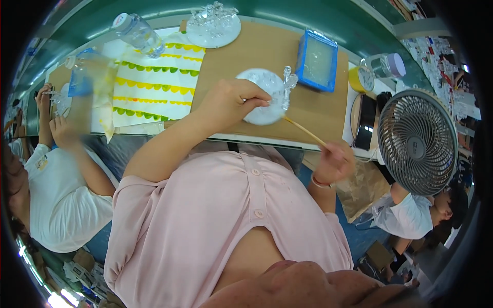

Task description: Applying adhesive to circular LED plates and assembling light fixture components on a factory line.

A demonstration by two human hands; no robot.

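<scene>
My left hand (233,102) is over a white round disc (262,115), thumb and fingertips pinched together. Whatever lies between those fingertips is too small to make out. Clear, shiny pieces (290,79) stick out at the disc's far right edge. In my right hand (335,161), near the table's front edge, is a thin wooden stick (305,131). It slants up to the left, and its far tip meets the disc's lower right edge, though I cannot tell whether it touches.
Brown cardboard (246,43) covers the table. At the back stand another white disc (213,36) with clear pieces and a plastic bottle (138,33). A yellow-and-green patterned sheet (154,77) lies left; a blue-rimmed tray (317,60), a phone (365,120) and a fan (417,143) are right. Co-workers sit both sides.
</scene>
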